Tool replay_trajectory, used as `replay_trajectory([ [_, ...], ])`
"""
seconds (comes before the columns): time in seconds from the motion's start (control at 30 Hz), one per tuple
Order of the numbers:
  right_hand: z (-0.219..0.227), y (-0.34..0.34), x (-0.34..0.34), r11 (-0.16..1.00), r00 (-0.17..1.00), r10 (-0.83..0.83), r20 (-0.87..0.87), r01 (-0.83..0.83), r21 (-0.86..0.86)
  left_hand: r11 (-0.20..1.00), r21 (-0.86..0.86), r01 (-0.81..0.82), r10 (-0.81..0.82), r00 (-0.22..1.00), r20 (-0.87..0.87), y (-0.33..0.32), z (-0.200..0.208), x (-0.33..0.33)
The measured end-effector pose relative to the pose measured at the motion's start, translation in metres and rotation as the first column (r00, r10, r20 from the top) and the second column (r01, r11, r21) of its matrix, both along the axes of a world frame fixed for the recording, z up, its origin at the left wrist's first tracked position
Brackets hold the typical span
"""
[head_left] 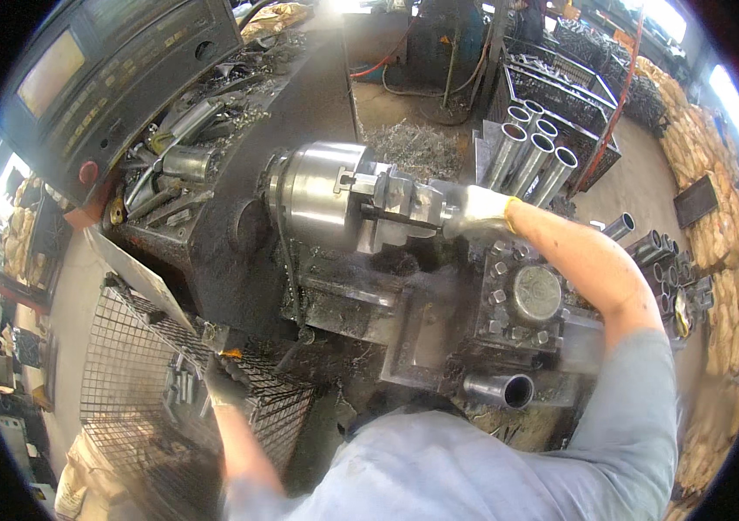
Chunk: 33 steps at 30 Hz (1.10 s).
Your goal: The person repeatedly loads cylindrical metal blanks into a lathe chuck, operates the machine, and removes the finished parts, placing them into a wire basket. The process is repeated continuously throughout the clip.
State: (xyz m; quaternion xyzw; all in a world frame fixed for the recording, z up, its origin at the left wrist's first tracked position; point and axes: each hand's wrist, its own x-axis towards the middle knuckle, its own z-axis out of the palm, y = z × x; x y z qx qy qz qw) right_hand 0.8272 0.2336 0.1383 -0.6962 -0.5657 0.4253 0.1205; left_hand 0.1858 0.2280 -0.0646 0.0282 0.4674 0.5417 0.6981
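A cluttered machine shop surrounds a dark, chip-strewn lathe (248,208), with a control panel (96,113) at 10 o'clock and upright steel tubes (505,163) standing at 2 o'clock, beyond the machine. The steel chuck (322,195) sits just off centre toward 11 o'clock, its stepped jaws pointing to about 3 o'clock. At their outer end is the right hand (487,211), in a pale glove, its fingertips at a small metal end (450,212); blur and the glove hide whether the fingers are closed on it, so I cannot tell. The left hand (228,384), gloved in grey, is down between 7 and 8 o'clock, over the edge of a wire basket (109,347) and close to an orange-tipped part (230,353); whether it grips that part I cannot tell either. A loose tube (484,388) lies between 4 and 5 o'clock, below the tool post (536,291) at 3 o'clock. The step looks like handling work at the chuck. To do it well, I would have the spindle fully at rest, hold any piece in line with the chuck's axis, wipe chips off the gripping faces, and keep glove fingertips out of the gaps between the jaws.
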Motion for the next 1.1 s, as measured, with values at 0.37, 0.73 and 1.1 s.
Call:
replay_trajectory([
  [0.37,0.086,-0.190,-0.019,0.639,0.857,-0.513,-0.045,0.416,0.647,0.962,0.188,0.197,0.235,-0.252,-0.939,-0.028,0.036,0.022],
  [0.73,-0.023,-0.375,-0.053,0.202,0.464,-0.821,-0.333,0.781,0.591,0.230,0.418,0.879,0.919,-0.054,-0.391,0.064,0.284,0.111],
  [1.1,-0.033,-0.419,-0.111,0.200,0.392,-0.892,-0.225,0.789,0.581,-0.069,0.377,0.924,0.743,0.300,-0.598,0.003,0.254,0.139],
])
